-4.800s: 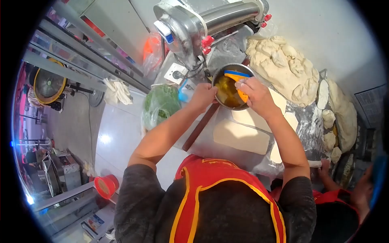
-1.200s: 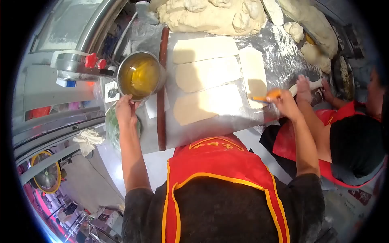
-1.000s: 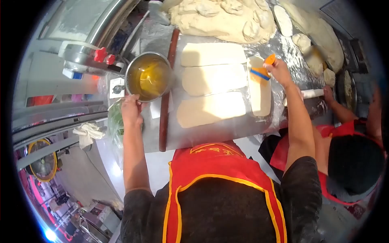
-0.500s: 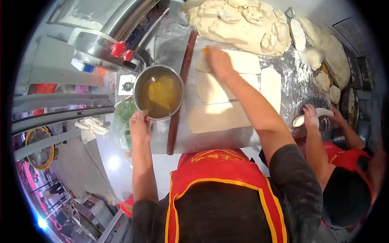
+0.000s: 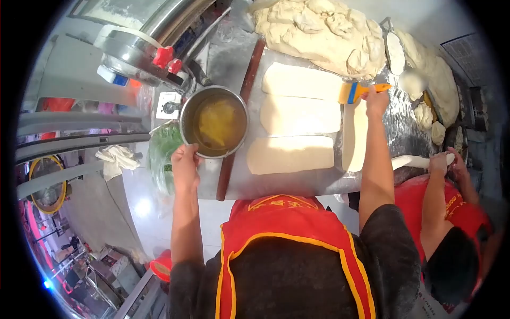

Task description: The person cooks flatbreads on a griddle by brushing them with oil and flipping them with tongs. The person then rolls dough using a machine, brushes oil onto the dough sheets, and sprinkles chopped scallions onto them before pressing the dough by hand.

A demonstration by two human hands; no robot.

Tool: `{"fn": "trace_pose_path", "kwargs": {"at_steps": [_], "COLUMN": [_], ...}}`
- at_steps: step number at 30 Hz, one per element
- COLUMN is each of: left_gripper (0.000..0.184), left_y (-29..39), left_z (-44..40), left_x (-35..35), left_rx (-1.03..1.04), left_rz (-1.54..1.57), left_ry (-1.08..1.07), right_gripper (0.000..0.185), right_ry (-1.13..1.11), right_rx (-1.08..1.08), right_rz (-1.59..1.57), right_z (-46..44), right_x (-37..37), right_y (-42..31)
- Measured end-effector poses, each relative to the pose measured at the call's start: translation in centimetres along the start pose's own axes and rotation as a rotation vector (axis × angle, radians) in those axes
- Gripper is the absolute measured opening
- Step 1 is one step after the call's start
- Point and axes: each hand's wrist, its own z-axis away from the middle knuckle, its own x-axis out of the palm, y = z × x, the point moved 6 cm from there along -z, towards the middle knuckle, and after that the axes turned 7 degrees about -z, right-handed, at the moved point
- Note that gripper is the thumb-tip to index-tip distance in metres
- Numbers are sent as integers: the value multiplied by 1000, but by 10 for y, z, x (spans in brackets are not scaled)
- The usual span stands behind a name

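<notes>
Apart: left hand clamped on the rim of a steel pot of yellow liquid; right hand round a brush at the top dough sheet's right end. Wooden rod, beside pot. Dough mound, beyond, cut off above. Co-worker's hands, seemingly on a dough strip.

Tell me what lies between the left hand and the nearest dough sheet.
The brown rod lies there on the table, partly hidden by the pot, as the head view shows.
</notes>
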Motion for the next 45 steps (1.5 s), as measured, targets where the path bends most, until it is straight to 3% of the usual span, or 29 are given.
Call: {"fn": "trace_pose_path", "kwargs": {"at_steps": [3,4,5,9,11,13,15,18,21,24,27,30,33,35,36,38,39,41,45], "left_gripper": [15,15,14,12,11,11,11,10,9,9,9,9,9,9,9,9,9,9,9], "left_y": [-6,-6,-6,-4,-3,-2,-7,-13,-1,1,-2,-3,-1,1,1,-1,-1,0,-1], "left_z": [-1,-1,-1,4,6,6,4,-2,8,10,5,3,4,7,6,4,5,5,4], "left_x": [-6,-5,-2,1,2,3,0,-5,2,2,-1,-4,-4,-1,-1,-3,-3,-3,-2], "left_rx": [-6,-9,-9,-4,-5,2,4,0,-4,-4,-13,-12,-18,-17,-18,-21,-17,-9,-24], "left_rz": [4,5,8,-4,13,22,27,23,30,42,33,11,-13,-29,-38,-48,-59,-85,-60], "left_ry": [12,11,7,12,1,-25,-36,-38,-40,-36,-42,-51,-39,-21,-21,-18,-18,-23,-20], "right_gripper": [19,20,21,13,10,13,15,15,15,27,22,13,14,16,15,13,11,10,11], "right_ry": [-174,-285,-333,-486,-440,-389,-225,-195,-308,-662,-804,-771,-559,-456,-422,-335,-302,-355,-582], "right_rx": [-21,18,56,269,193,128,104,-104,-363,-621,-920,-557,6,-94,-1,-47,-61,2,276], "right_rz": [-93,3,-196,-389,-257,135,-50,192,608,614,427,91,-1,40,82,131,-48,-126,-193], "right_z": [34,50,89,174,166,135,107,99,134,209,277,282,222,184,169,142,146,169,257], "right_x": [9,23,45,103,93,52,5,-16,31,103,148,146,133,90,66,23,9,2,47], "right_y": [-31,-25,-49,-38,-10,3,13,-29,-56,-62,-69,-92,-33,-27,-26,-10,-29,-53,-34]}}
